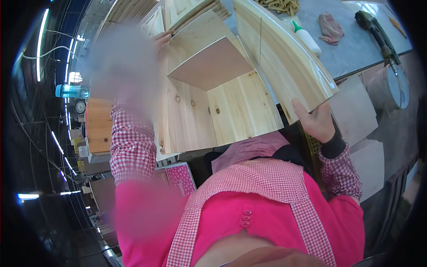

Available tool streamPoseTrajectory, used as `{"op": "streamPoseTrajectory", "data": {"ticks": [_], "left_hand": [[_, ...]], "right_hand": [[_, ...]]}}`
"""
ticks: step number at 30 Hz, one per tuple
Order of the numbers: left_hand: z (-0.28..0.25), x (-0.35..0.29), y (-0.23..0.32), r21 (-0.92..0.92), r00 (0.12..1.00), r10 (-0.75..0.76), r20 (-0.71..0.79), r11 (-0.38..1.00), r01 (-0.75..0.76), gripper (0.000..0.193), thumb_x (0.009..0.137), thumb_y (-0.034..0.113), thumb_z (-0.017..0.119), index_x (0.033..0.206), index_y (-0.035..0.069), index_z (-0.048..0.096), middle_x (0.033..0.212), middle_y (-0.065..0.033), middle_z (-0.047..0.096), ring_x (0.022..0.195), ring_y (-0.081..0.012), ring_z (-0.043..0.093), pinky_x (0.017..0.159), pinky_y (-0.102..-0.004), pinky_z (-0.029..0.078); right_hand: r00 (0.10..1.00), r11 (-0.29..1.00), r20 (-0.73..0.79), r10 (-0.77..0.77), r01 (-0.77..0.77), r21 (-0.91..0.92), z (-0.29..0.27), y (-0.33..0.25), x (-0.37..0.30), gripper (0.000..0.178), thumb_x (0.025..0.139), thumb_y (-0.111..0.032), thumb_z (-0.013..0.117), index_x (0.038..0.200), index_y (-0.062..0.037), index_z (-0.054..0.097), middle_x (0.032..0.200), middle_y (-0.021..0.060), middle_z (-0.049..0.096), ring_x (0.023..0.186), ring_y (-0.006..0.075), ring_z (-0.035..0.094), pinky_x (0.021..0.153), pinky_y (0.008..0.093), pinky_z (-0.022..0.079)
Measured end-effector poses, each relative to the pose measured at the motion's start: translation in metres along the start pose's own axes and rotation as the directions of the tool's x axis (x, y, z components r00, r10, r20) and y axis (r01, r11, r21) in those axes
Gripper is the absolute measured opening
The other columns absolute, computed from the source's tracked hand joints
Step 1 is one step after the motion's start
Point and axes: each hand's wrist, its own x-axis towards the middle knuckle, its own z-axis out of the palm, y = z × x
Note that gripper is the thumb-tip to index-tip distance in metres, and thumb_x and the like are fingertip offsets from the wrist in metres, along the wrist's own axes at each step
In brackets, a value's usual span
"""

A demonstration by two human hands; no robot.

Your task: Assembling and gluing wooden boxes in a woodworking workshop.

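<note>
In front of me is a partly assembled pine box (242, 104), its knotty boards meeting at a corner under a smooth thin panel (211, 64). The fingers of my left hand (162, 39) curl over an edge at the box's upper left; a blur covers the rest of that hand. On the other side, my right hand (316, 122) grips the near end of a long pine board (284, 62), thumb on its face. This board stands tilted along the box's right side, with a glossy shine near its outer edge.
A white bottle with a green tip (307, 39), a crumpled pinkish cloth (330, 28) and a dark power tool (378, 35) lie on the worktable (344, 55). Wood strips (280, 5) are heaped at the back. A white bucket (391, 91) and flat panels (353, 107) are at right.
</note>
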Motion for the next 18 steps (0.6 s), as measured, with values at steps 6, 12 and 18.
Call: {"op": "streamPoseTrajectory", "data": {"ticks": [6, 12, 18], "left_hand": [[0.007, 0.005, 0.012, -0.024, 0.991, -0.135, 0.008, 0.991, 0.135, 0.036, 0.093, 0.02, 0.06, 0.123, 0.001, 0.058, 0.114, -0.0082, 0.062, 0.1, -0.0166, 0.061, 0.087, -0.03, 0.052], [0.01, 0.009, 0.015, -0.058, 0.983, -0.182, -0.001, 0.982, 0.182, 0.037, 0.09, 0.019, 0.064, 0.12, -0.002, 0.059, 0.108, -0.0111, 0.064, 0.092, -0.0175, 0.064, 0.081, -0.0286, 0.054], [0.009, 0.007, 0.016, -0.014, 0.982, -0.188, -0.013, 0.982, 0.188, 0.039, 0.089, 0.021, 0.065, 0.118, -0.004, 0.059, 0.108, -0.0134, 0.064, 0.09, -0.0183, 0.065, 0.078, -0.0287, 0.055]], "right_hand": [[0.999, 0.979, 0.033, 0.039, -0.031, -0.202, 0.004, -0.002, 0.001, 0.035, 0.081, -0.007, 0.065, 0.11, 0.0085, 0.053, 0.096, 0.0155, 0.063, 0.086, 0.0176, 0.062, 0.074, 0.0295, 0.049], [0.991, 0.994, 0.135, -0.001, 0.016, -0.112, 0.007, -0.016, 0.001, 0.024, 0.08, -0.008, 0.064, 0.097, 0.0092, 0.059, 0.071, 0.0123, 0.062, 0.062, 0.0144, 0.061, 0.055, 0.0276, 0.048], [0.982, 0.98, 0.183, 0.054, -0.017, -0.197, 0.012, -0.027, 0.005, 0.026, 0.08, -0.006, 0.063, 0.101, 0.0079, 0.058, 0.071, 0.0109, 0.062, 0.063, 0.0146, 0.062, 0.058, 0.0262, 0.048]]}}
